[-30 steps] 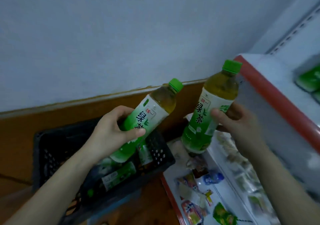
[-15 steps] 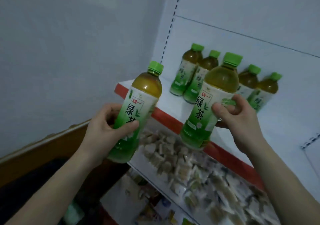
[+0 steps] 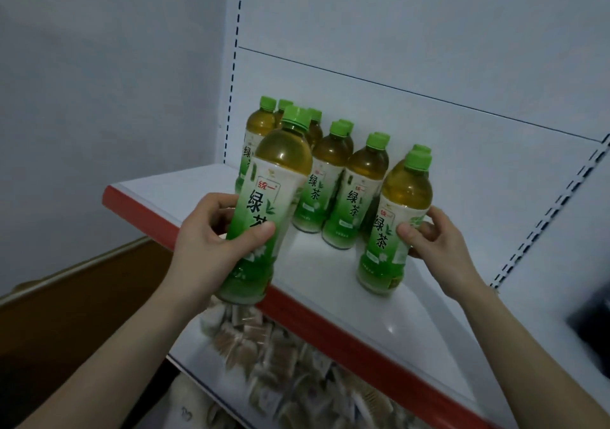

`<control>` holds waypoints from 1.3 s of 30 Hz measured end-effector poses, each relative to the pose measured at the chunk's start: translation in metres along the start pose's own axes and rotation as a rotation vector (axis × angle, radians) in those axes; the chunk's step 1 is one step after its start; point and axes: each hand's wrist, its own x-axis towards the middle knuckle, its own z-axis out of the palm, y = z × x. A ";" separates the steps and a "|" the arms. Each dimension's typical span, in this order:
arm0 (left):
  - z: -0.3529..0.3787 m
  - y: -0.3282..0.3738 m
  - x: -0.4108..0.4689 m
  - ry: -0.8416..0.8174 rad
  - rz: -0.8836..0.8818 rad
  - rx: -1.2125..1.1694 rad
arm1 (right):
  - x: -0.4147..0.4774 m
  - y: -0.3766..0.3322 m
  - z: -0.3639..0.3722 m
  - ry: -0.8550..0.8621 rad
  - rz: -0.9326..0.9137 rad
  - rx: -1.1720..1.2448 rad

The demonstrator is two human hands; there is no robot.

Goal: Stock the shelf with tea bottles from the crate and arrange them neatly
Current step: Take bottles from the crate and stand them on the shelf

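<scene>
My left hand (image 3: pixel 218 243) grips a green tea bottle (image 3: pixel 267 204) with a green cap and holds it upright in the air in front of the shelf's red front edge. My right hand (image 3: pixel 432 247) holds a second tea bottle (image 3: pixel 392 227) by its label; its base sits on or just above the white shelf (image 3: pixel 330 270), to the right of the others. Several matching tea bottles (image 3: pixel 356 191) stand in rows at the back of the shelf. The crate is out of view.
The shelf has a red front strip (image 3: pixel 330 326) and a white back panel. Below it, a lower shelf holds a heap of small wrapped snack packets (image 3: pixel 264 349). A grey wall is on the left, with a brown wooden surface (image 3: pixel 82 296) lower left.
The view swung from the crate up to the shelf. Both hands carried their bottles forward; the right bottle went over the shelf edge to the shelf surface, the left one rose near the edge.
</scene>
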 end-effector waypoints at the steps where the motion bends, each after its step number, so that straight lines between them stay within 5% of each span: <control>1: 0.005 0.000 0.003 -0.003 0.015 0.010 | 0.001 0.005 -0.002 -0.012 0.018 -0.006; 7: 0.029 -0.002 0.016 -0.036 0.041 0.012 | -0.005 0.011 -0.018 -0.154 0.148 -0.108; 11: 0.033 -0.006 0.022 -0.053 0.025 -0.001 | -0.013 0.013 -0.005 0.011 0.269 -0.396; 22: 0.035 -0.010 0.050 -0.073 0.030 0.009 | 0.014 0.025 0.019 0.128 0.152 -0.460; 32: 0.029 -0.017 0.057 -0.082 0.034 0.024 | 0.032 0.025 0.023 0.128 0.214 -0.460; 35: 0.031 -0.019 0.054 -0.079 0.045 0.028 | 0.028 0.017 0.019 0.090 0.281 -0.639; 39: 0.035 -0.018 0.049 -0.079 0.061 0.025 | 0.013 -0.009 0.019 0.089 0.065 -0.617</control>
